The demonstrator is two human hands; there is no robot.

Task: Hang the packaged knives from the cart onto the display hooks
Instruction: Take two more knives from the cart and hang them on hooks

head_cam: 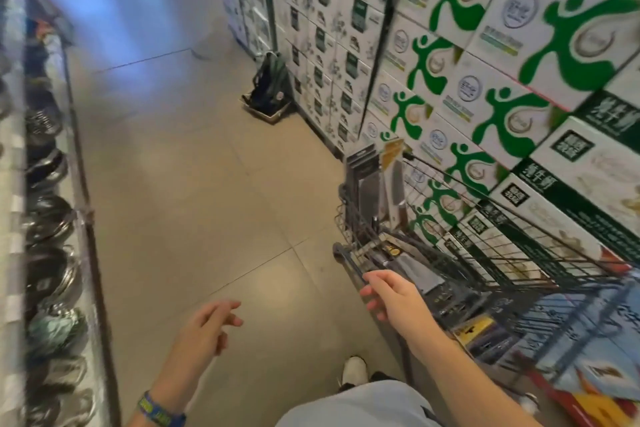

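Head view, store aisle. A wire shopping cart (346, 258) stands at the right of the frame, close against a wall of stacked cartons (512, 31) printed with a green leaping figure; darker green-banded cartons (585, 163) lie lower in the same stack. The packaged knives (363, 184), the task's items, are all in the cart. Several dark-carded packs stand upright against its far end, and just beside them is a cleaver on a white and orange card (394, 180). Further packs lie flat on the basket floor (398, 262), and a yellow-labelled pack (474, 329) lies nearer the person. The right hand (391, 298) reaches over the near rim of the cart, palm down, fingers loosely bent with nothing between them; whether the fingertips touch the rim cannot be told. The left hand (207, 322) hangs over the tiled floor (180, 166), well apart from the cart, fingers relaxed and slightly spread, holding nothing. A blue and green wristband (159, 409) circles the left wrist. A shelf (83, 184) along the left edge carries a row of dark pans (48, 215), blurred. On the floor at the foot of the cartons a black bag (268, 83) sits in a shallow tray (268, 114). A white shoe (353, 371) shows below the hands.
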